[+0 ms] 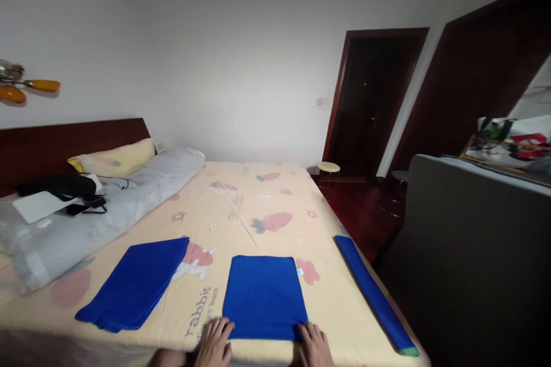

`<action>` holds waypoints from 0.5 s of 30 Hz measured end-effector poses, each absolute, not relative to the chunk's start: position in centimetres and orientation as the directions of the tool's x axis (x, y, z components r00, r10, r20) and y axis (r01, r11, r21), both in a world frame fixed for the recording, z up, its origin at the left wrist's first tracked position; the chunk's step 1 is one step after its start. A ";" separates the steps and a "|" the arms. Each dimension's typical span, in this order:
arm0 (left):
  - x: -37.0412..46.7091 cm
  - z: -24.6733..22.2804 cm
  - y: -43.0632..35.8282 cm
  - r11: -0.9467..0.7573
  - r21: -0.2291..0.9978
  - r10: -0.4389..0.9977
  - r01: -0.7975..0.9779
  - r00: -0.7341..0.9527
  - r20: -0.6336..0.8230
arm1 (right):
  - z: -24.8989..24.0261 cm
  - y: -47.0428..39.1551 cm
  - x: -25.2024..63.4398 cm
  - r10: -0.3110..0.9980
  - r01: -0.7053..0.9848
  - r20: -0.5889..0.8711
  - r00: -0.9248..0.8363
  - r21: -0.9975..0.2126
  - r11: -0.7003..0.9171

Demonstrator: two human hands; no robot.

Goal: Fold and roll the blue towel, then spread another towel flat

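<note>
A blue cloth folded into a near square [266, 298] lies flat on the bed in front of me. At its near left corner my left hand [216, 343] has its fingers bent over the edge. My right hand [315, 345] is at the near right corner, fingers curled onto the cloth. Whether either hand pinches the fabric is hard to tell. Another folded blue cloth [136, 284] rests to the left, slanted. On the right, a long narrow blue cloth [374, 292] with a green end lies along the bed's edge.
The patterned bed sheet [241, 206] spreads beneath the cloths. A rolled grey quilt [129, 212], a yellow pillow [116, 159] and a black bag [58, 186] are at the left. Beyond the bed's right side stand a round stool [328, 167] and a grey panel [469, 252].
</note>
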State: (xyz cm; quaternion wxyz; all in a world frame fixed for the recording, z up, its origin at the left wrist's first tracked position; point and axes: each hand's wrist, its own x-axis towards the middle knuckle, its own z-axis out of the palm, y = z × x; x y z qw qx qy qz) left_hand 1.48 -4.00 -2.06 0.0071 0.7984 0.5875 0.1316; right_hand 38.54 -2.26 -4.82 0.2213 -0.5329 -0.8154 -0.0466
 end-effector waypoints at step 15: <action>2.5 -0.2 -2.5 -0.255 0.131 0.965 0.958 0.243 0.095 | -3.0 -1.3 35.9 0.874 0.966 0.476 -0.093 -0.169 0.195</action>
